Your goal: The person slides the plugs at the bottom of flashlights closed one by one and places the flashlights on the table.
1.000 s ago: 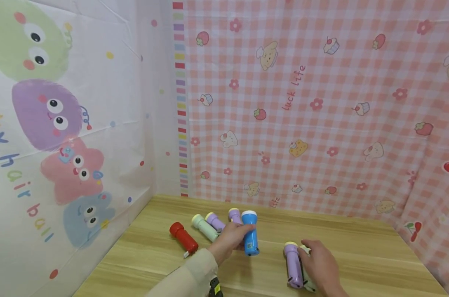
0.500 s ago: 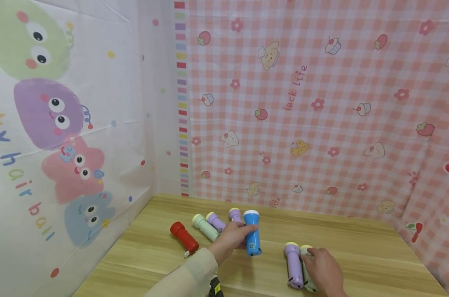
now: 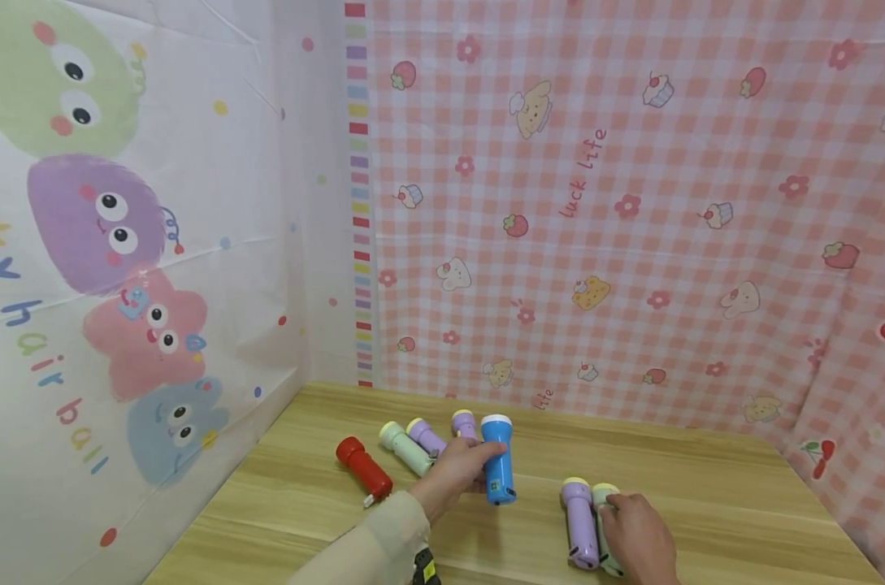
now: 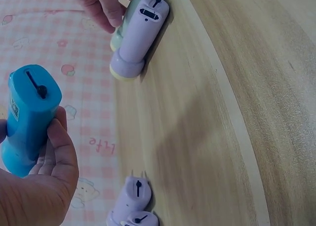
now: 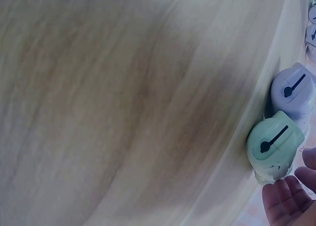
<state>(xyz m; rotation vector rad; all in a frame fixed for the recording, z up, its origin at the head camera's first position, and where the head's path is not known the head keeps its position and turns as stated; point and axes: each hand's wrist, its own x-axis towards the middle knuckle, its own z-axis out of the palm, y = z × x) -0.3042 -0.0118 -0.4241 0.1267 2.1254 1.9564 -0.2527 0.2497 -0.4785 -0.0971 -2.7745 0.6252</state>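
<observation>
Left hand (image 3: 457, 471) has its fingers wrapped round the blue flashlight (image 3: 498, 463)! At blue's four o'clock, half-curled right hand (image 3: 639, 536) touches the green flashlight (image 5: 269, 132); grip, can't tell. Purple flashlight (image 3: 579, 524) sits at green's nine. Arranging seems underway; next probably calls for steadying green, then lowering blue gently.

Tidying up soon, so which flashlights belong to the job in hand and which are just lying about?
Likely in the job:
blue flashlight, in the left grip
right pale green flashlight, at the right grip

Apparently lying about:
right purple flashlight
red flashlight
left pale green flashlight
left purple flashlight
middle purple flashlight
</observation>
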